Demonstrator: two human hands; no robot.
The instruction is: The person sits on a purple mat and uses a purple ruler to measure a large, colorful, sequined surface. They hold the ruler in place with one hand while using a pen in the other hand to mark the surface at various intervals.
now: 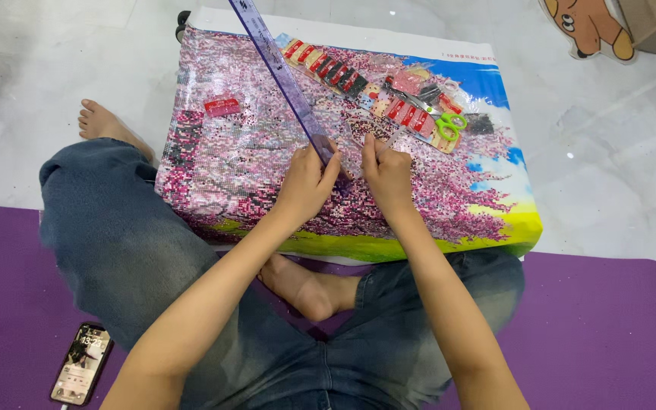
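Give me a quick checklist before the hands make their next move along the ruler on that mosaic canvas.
1. Left hand grips the near end of the purple ruler: ok.
2. Ruler lies flat on the canvas: not ok, its far end runs past the canvas edge and looks raised.
3. Right hand pinches something small and clear beside the ruler: cannot tell what it is.
4. Green scissors lie clear of both hands: ok.
5. Red packets in a row sit beyond the hands, away from the spot being worked: ok.
6. Phone lies on the purple mat, off the canvas: ok.
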